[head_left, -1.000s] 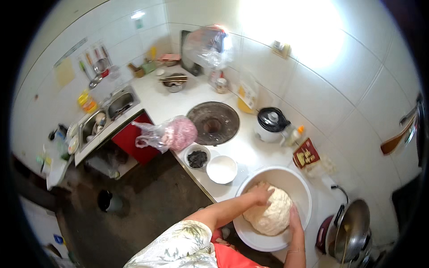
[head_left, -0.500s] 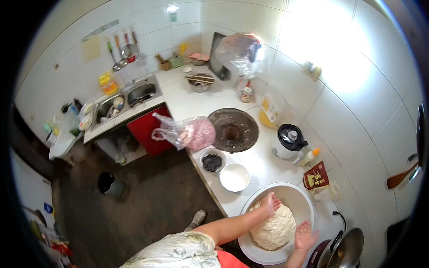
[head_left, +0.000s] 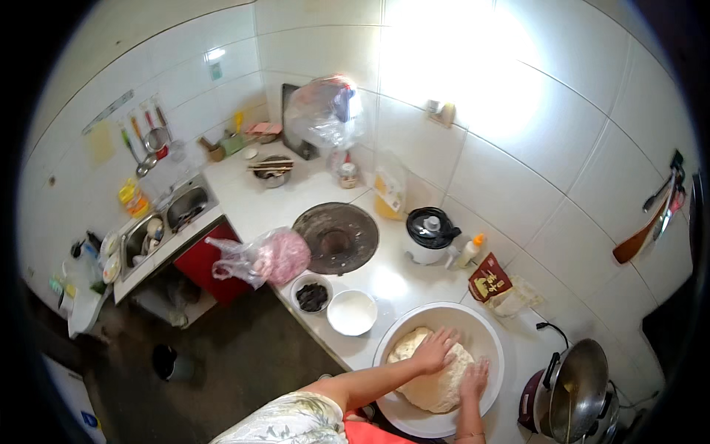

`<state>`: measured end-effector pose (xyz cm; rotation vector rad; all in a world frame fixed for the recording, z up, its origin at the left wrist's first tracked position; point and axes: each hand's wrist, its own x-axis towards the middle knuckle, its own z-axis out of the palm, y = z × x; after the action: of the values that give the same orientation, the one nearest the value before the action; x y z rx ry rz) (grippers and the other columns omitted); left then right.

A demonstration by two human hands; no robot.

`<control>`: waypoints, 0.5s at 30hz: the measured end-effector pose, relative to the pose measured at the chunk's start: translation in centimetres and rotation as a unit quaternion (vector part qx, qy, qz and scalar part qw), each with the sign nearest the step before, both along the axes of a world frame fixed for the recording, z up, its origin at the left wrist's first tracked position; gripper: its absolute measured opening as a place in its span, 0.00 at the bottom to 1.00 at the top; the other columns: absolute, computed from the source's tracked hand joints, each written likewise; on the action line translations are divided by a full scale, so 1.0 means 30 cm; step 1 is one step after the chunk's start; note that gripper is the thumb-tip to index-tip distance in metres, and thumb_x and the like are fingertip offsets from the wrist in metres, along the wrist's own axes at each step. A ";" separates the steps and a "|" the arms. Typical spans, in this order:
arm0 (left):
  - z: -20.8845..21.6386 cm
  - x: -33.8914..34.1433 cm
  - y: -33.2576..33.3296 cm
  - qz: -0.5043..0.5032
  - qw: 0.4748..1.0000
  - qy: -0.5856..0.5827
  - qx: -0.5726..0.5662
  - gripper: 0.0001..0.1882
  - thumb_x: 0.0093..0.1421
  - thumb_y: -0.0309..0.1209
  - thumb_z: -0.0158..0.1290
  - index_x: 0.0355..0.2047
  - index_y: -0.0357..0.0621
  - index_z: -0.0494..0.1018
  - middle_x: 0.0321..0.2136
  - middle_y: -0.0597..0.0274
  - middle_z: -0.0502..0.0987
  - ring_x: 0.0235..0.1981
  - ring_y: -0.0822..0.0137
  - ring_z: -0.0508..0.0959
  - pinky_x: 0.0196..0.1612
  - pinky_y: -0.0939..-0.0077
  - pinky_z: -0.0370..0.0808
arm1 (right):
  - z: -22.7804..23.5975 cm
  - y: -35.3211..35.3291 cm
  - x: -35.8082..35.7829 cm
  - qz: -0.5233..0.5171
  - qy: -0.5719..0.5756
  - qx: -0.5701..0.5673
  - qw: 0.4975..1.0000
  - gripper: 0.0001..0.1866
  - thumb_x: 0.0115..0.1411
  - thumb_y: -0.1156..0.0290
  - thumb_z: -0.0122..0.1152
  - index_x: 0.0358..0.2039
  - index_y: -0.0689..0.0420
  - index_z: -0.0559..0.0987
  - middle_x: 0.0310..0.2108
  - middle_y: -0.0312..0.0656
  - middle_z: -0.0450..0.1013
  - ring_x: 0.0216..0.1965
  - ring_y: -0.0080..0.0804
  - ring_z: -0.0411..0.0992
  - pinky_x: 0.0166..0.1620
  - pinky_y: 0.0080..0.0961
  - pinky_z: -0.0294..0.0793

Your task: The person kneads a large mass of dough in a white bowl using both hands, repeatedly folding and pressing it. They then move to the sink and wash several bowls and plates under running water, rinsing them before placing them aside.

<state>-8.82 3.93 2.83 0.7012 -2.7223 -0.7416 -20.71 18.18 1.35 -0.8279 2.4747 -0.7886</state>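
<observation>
Dough (head_left: 442,386): one lump, two hands (head_left: 436,351) (head_left: 474,379) touching, one basin (head_left: 487,342).

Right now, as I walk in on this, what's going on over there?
A person has both bare hands on a big lump of pale dough in a wide white basin. The left hand lies on top of the dough, and the right hand is against its right side, fingers extended on both. Left of the basin, on the counter, stand a white bowl and a bowl of dark pieces, with a clear bag of something pink just beyond.
</observation>
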 end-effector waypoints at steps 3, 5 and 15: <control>-0.046 0.040 0.014 -0.055 0.994 -0.090 -0.042 0.34 0.58 0.48 0.42 0.61 0.47 0.52 0.61 0.46 0.51 0.63 0.50 0.49 0.62 0.51 0.46 | -0.018 -0.048 0.116 0.019 0.130 0.156 0.979 0.32 0.62 0.51 0.37 0.63 0.53 0.52 0.64 0.47 0.45 0.65 0.44 0.41 0.64 0.36 0.35; -0.092 0.027 0.024 -0.051 0.993 -0.081 -0.073 0.34 0.58 0.50 0.39 0.61 0.48 0.51 0.61 0.46 0.51 0.64 0.51 0.49 0.63 0.52 0.43 | -0.047 -0.036 0.098 0.020 0.114 0.160 0.980 0.32 0.61 0.51 0.37 0.63 0.52 0.52 0.64 0.48 0.45 0.65 0.44 0.41 0.65 0.36 0.34; 0.014 0.211 -0.081 -0.143 0.970 -0.185 -0.063 0.42 0.46 0.45 0.58 0.59 0.49 0.55 0.59 0.45 0.55 0.60 0.47 0.56 0.60 0.57 0.56 | 0.119 0.102 0.136 0.216 0.093 0.150 0.960 0.48 0.49 0.46 0.57 0.63 0.59 0.48 0.64 0.54 0.42 0.64 0.49 0.42 0.64 0.37 0.42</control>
<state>-2.49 1.50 3.23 0.4608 -3.2258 -0.5285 -16.64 21.24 4.93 -1.3060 2.3517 -0.1829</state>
